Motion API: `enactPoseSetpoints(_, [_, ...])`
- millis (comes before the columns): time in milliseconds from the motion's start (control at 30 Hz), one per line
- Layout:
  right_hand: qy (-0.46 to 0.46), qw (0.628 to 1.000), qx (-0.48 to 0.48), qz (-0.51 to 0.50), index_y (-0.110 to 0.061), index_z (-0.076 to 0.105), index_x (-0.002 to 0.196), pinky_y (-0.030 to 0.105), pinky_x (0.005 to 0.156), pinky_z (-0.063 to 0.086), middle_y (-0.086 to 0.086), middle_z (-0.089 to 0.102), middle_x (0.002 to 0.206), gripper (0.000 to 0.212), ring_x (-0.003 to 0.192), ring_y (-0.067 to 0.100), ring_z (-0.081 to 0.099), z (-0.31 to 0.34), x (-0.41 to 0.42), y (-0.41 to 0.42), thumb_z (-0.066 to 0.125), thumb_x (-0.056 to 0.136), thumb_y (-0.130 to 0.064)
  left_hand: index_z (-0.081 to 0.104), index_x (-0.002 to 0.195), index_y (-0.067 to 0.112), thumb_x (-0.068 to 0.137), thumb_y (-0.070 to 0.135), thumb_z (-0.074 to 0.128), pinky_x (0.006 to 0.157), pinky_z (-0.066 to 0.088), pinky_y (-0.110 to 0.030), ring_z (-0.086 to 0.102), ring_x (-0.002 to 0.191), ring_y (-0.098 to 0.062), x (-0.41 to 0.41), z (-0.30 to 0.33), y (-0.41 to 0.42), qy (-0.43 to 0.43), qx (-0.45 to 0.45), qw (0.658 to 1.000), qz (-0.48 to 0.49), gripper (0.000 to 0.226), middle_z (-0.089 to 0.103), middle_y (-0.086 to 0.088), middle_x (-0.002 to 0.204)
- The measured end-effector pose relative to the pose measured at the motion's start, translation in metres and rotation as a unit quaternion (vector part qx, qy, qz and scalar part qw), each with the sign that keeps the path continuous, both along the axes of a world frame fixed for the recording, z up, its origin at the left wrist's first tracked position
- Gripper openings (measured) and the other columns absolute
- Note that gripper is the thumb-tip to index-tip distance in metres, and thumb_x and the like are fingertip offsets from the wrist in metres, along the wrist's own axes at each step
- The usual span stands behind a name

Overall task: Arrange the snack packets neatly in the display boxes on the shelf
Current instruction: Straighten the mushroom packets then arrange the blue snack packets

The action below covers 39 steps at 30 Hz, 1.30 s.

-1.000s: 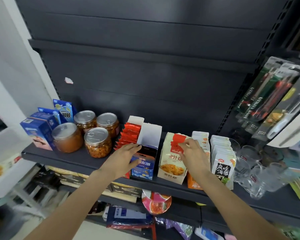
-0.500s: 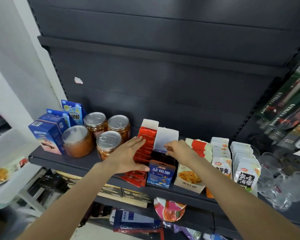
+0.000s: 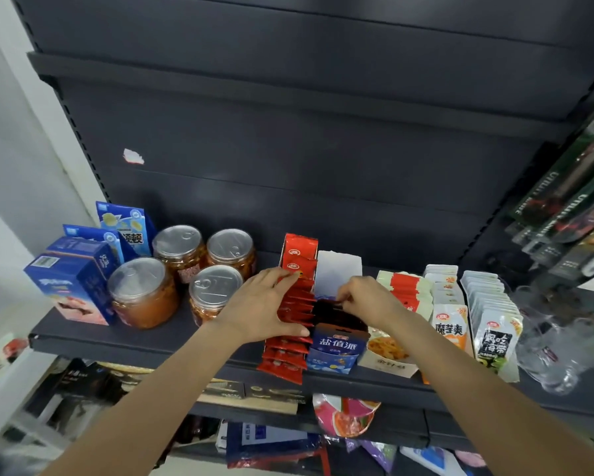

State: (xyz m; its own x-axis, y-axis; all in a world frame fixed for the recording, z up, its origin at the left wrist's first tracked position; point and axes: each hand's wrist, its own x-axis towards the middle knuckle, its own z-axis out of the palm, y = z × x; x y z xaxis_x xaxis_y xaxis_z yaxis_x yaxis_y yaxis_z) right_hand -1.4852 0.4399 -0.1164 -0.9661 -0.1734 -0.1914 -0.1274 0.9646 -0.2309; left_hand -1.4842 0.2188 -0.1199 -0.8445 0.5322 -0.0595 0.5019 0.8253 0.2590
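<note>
Several display boxes stand in a row on the dark shelf (image 3: 151, 341). A row of red snack packets (image 3: 293, 324) runs front to back; my left hand (image 3: 259, 305) lies over its left side with fingers spread and thumb at the front. Beside it is the blue display box (image 3: 336, 348) holding dark packets (image 3: 336, 316), its white flap (image 3: 338, 273) upright. My right hand (image 3: 366, 297) pinches the tops of the dark packets near the back of that box. To the right stand a yellow-and-white box (image 3: 390, 355), orange packets (image 3: 450, 324) and white-green packets (image 3: 494, 334).
Three jars with foil lids (image 3: 216, 286) and blue cartons (image 3: 72, 286) stand left of the boxes. Clear glasses (image 3: 549, 352) crowd the shelf's right end. Packaged tools (image 3: 573, 201) hang at the right. A lower shelf (image 3: 254, 396) holds more goods.
My right hand moved left from the yellow-and-white box to the dark packets in the blue box. My left hand slid up along the red packets. The view shifted left and closer.
</note>
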Motion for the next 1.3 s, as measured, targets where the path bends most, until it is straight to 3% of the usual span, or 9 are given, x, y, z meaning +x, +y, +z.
enactPoseSetpoints(200, [-0.031, 0.999, 0.008, 0.021, -0.018, 0.064, 0.099, 0.026, 0.070, 0.048, 0.005, 0.065, 0.099, 0.014, 0.086, 0.018, 0.062, 0.000, 0.001, 0.002, 0.053, 0.092, -0.013, 0.017, 0.150, 0.023, 0.078, 0.067, 0.056, 0.118, 0.020, -0.037, 0.015, 0.143, -0.016, -0.006, 0.002, 0.000, 0.001, -0.011, 1.000, -0.010, 0.093, 0.012, 0.005, 0.156])
enactPoseSetpoints(433, [-0.066, 0.996, -0.057, 0.023, -0.019, 0.062, 0.099, 0.031, 0.080, 0.053, 0.003, 0.066, 0.105, 0.010, 0.093, 0.017, 0.061, 0.002, 0.000, 0.008, 0.054, 0.093, -0.018, 0.019, 0.149, 0.026, 0.079, 0.064, 0.057, 0.117, 0.022, -0.037, 0.014, 0.143, -0.015, -0.004, 0.004, -0.001, -0.016, -0.002, 1.000, -0.001, 0.088, 0.012, 0.007, 0.156])
enactPoseSetpoints(533, [-0.091, 0.989, -0.117, 0.005, -0.017, 0.063, 0.106, 0.026, 0.075, 0.051, 0.003, 0.067, 0.102, 0.019, 0.087, 0.013, 0.063, 0.002, 0.001, 0.010, 0.051, 0.095, -0.027, 0.020, 0.149, 0.027, 0.080, 0.063, 0.058, 0.116, 0.025, -0.038, 0.017, 0.143, -0.015, -0.003, 0.006, -0.001, -0.022, 0.007, 1.000, 0.006, 0.086, 0.015, 0.006, 0.156])
enactPoseSetpoints(700, [-0.120, 0.986, -0.114, 0.009, -0.016, 0.068, 0.112, 0.021, 0.070, 0.046, 0.001, 0.067, 0.110, 0.025, 0.086, 0.007, 0.057, -0.004, -0.001, 0.013, 0.062, 0.089, -0.026, 0.021, 0.148, 0.026, 0.080, 0.062, 0.058, 0.116, 0.026, -0.037, 0.017, 0.143, -0.014, -0.001, 0.007, -0.001, -0.028, 0.008, 1.000, 0.008, 0.085, 0.016, 0.007, 0.155])
enactPoseSetpoints(867, [-0.140, 0.980, -0.143, -0.003, -0.019, 0.069, 0.109, 0.028, 0.082, 0.052, -0.004, 0.067, 0.110, 0.027, 0.098, 0.007, 0.059, -0.006, 0.001, 0.017, 0.063, 0.088, -0.033, 0.021, 0.148, 0.027, 0.080, 0.061, 0.058, 0.114, 0.026, -0.036, 0.017, 0.143, -0.014, 0.002, 0.007, -0.002, -0.032, 0.007, 0.999, 0.014, 0.085, 0.016, 0.007, 0.155])
enactPoseSetpoints(1033, [-0.115, 0.986, -0.122, 0.026, -0.017, 0.069, 0.110, 0.031, 0.088, 0.052, -0.002, 0.068, 0.110, 0.024, 0.098, 0.006, 0.059, -0.003, 0.001, 0.016, 0.063, 0.088, -0.027, 0.019, 0.149, 0.027, 0.082, 0.061, 0.057, 0.114, 0.026, -0.036, 0.017, 0.143, -0.014, 0.002, 0.007, -0.001, -0.034, -0.007, 0.999, 0.013, 0.084, 0.015, 0.007, 0.156])
enactPoseSetpoints(1133, [-0.064, 0.993, -0.089, 0.032, -0.012, 0.070, 0.104, 0.028, 0.080, 0.051, 0.001, 0.069, 0.104, 0.022, 0.090, 0.011, 0.062, -0.003, 0.003, 0.012, 0.054, 0.094, -0.023, 0.019, 0.149, 0.027, 0.082, 0.060, 0.057, 0.114, 0.026, -0.036, 0.018, 0.143, -0.015, 0.002, 0.008, 0.000, -0.034, -0.007, 0.999, 0.012, 0.084, 0.016, 0.006, 0.156])
enactPoseSetpoints(1300, [0.034, 0.992, -0.117, -0.031, -0.009, 0.067, 0.091, 0.039, 0.073, 0.052, 0.007, 0.069, 0.086, 0.017, 0.080, 0.023, 0.064, 0.001, 0.007, 0.014, 0.053, 0.093, -0.018, 0.022, 0.148, 0.026, 0.083, 0.056, 0.060, 0.113, 0.027, -0.036, 0.025, 0.139, -0.014, 0.003, 0.009, -0.003, -0.030, 0.004, 0.999, 0.010, 0.081, 0.026, 0.005, 0.151])
